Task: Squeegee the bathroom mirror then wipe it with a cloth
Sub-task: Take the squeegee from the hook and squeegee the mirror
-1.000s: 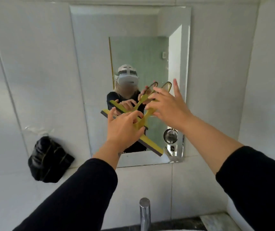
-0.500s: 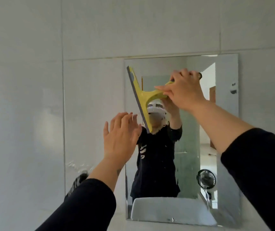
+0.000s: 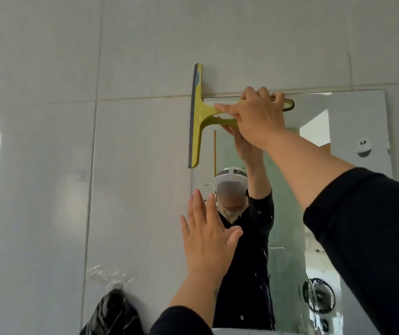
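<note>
The yellow squeegee (image 3: 197, 117) stands with its grey blade vertical along the mirror's (image 3: 353, 131) top left corner, its upper end reaching above the glass onto the wall tile. My right hand (image 3: 257, 116) is closed around its handle, arm stretched up. My left hand (image 3: 208, 234) is raised flat with fingers spread in front of the mirror's left edge, holding nothing. The mirror reflects a person in black. No wiping cloth shows for certain.
A dark bag or bundle (image 3: 114, 315) hangs on the white tiled wall (image 3: 48, 165) at the lower left. A small fan (image 3: 319, 295) shows in the mirror's reflection at the lower right, and the basin's rim just below.
My right hand has lifted the squeegee up to the mirror's top left corner and turned its blade upright. My left hand let go of it and stays open lower down.
</note>
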Tool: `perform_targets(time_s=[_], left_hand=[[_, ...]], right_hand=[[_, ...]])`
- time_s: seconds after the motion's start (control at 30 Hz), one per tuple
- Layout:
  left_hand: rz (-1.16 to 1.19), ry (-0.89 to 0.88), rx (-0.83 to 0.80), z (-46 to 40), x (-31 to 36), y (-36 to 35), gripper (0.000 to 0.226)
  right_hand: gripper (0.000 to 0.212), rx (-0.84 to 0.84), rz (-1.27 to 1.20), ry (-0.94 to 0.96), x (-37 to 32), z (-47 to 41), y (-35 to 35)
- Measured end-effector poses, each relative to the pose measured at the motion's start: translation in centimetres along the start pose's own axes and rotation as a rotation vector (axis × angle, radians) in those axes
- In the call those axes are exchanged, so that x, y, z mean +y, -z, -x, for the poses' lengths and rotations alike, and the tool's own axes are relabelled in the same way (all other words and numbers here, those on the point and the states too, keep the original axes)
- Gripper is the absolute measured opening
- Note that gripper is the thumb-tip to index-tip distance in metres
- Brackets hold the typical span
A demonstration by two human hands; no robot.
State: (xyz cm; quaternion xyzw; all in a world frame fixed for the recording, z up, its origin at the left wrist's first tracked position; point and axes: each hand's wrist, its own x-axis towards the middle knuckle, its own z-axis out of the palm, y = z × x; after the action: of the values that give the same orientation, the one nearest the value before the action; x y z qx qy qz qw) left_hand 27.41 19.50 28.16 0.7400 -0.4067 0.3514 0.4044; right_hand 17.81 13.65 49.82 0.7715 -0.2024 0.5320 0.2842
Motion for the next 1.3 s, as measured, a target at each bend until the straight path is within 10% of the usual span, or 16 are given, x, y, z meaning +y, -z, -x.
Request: perform_targets(time_s=[1.3], left_hand=[[-0.065,-0.085,-0.105,1.4,11.0,-5.4,0.107]], right_hand=[[0.041,-0.123,0.074,-0.284,18.9,11.8,5.2]])
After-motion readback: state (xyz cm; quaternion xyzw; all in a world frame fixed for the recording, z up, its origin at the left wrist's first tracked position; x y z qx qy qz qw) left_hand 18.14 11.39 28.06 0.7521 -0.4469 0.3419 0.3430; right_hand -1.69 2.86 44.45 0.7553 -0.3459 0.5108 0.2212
